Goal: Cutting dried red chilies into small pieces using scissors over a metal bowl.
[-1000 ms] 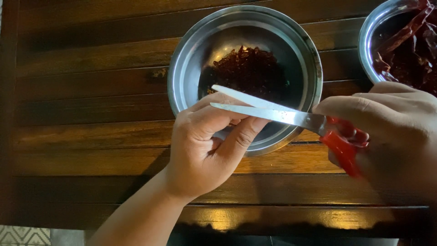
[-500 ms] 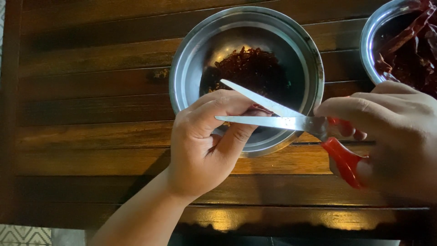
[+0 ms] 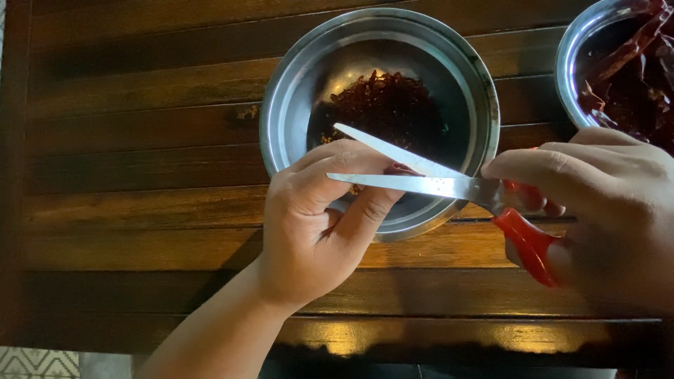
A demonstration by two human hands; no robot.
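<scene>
A small dried red chilli piece sits pinched at the fingertips of the left hand, right between the parted blades of the scissors and over the near rim of the steel bowl. The left fingers are curled closed around the piece, thumb and forefinger tight on it, so only a sliver of red shows. The right hand grips the red handles, fingers wrapped through and around them, with the blades open in a narrow V pointing left. Below the blades, the bowl holds a dark heap of cut chilli bits at its bottom; the left hand and the scissors cover the bowl's near edge. A second steel bowl at the top right corner, partly cut off by the frame, holds whole dried chillies, just beyond the right knuckles. Everything rests on a dark slatted wooden table. Compared with half a second ago, the blades stand a little wider apart, while both hands have kept almost the same place.
</scene>
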